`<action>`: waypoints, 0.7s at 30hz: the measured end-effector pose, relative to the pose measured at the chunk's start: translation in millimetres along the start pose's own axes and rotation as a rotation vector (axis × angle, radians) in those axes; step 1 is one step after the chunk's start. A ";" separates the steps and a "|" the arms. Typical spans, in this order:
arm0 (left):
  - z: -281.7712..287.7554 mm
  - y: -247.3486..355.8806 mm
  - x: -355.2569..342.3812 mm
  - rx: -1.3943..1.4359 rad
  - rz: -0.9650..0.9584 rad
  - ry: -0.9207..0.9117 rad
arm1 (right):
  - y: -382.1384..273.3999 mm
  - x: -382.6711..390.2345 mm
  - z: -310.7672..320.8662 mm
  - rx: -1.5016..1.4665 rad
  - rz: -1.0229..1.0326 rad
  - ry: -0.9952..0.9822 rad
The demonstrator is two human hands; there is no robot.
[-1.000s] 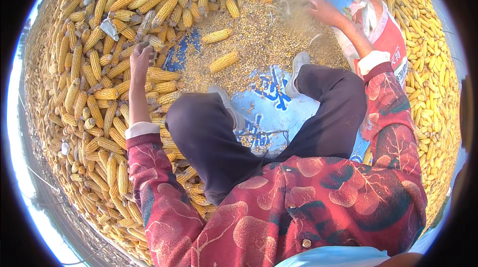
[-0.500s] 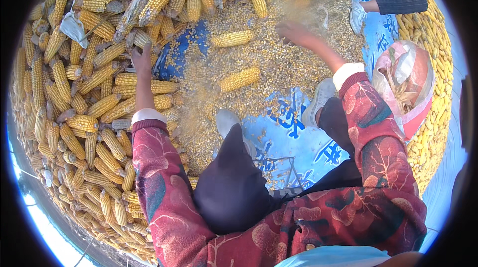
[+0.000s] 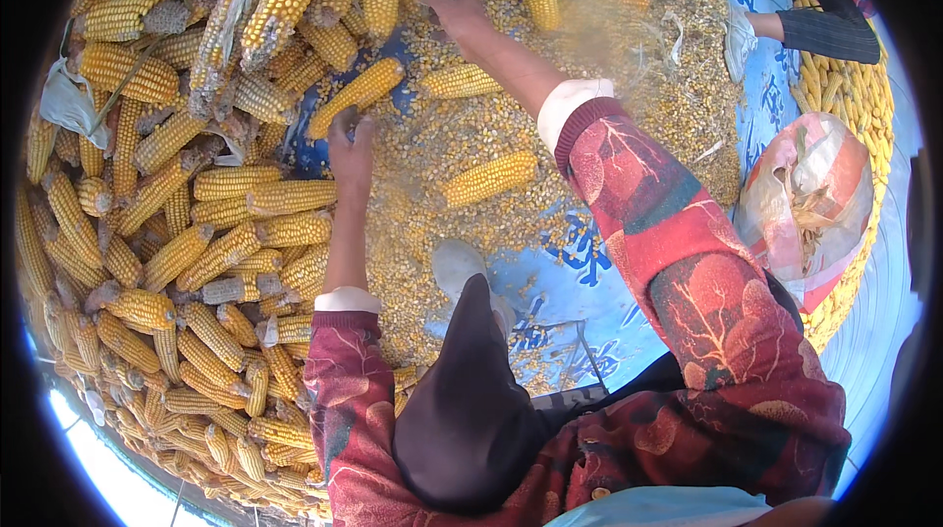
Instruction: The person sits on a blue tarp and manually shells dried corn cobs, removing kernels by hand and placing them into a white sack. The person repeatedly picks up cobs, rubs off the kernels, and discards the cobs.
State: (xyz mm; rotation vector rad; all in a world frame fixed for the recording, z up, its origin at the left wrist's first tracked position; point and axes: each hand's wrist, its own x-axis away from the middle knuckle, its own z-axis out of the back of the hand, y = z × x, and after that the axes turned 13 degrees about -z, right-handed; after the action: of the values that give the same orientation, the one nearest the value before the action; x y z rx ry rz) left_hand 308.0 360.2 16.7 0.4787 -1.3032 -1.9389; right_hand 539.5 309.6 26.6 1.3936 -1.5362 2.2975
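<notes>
The largest item is the heap of corn cobs (image 3: 211,335), which fills the left side and curves across the far edge. A second heap (image 3: 833,93) stands to the far right. Between them I work over a blue sheet (image 3: 629,321), bare toward the near side and buried in loose grain toward the far side. An upright sack (image 3: 847,183), pale with red panels, stands to the right, clear of my arms.

My left grip (image 3: 351,149) is at the left edge of the grain, fingertips against the near side of a single cob (image 3: 359,97). I cannot tell whether the fingers bear its weight or only touch it. To secure it, I should close around the thick middle, since a tip hold would probably let it roll. My right grip (image 3: 467,21) reaches farther, fingertips at the near ends of the far heap's cobs; whether it grasps one is not visible.

Two more cobs lie apart on the grain: one (image 3: 457,82) just beside my right forearm, one (image 3: 488,179) nearer me. I should draw from the heap's edge, one cob per hand, to avoid a slide, and keep both wrists above the smallest items, the kernels (image 3: 589,129), so they do not scatter.
</notes>
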 end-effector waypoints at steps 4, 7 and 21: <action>29.4 -9.7 -14.3 -0.547 -0.363 0.057 | 13.0 -4.1 -8.4 0.295 0.214 0.276; 34.2 -12.5 -36.8 -0.644 -0.305 -0.096 | 15.1 -3.4 -11.5 0.215 0.203 0.189; 14.1 -9.2 -90.8 -1.246 -0.490 -0.183 | 14.1 2.1 34.9 0.282 0.128 0.205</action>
State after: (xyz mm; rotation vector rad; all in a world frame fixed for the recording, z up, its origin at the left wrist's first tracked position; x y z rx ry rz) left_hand 355.1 438.9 5.8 -0.0466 0.1426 -2.7722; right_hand 554.0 275.1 21.6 1.0889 -1.3187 2.7228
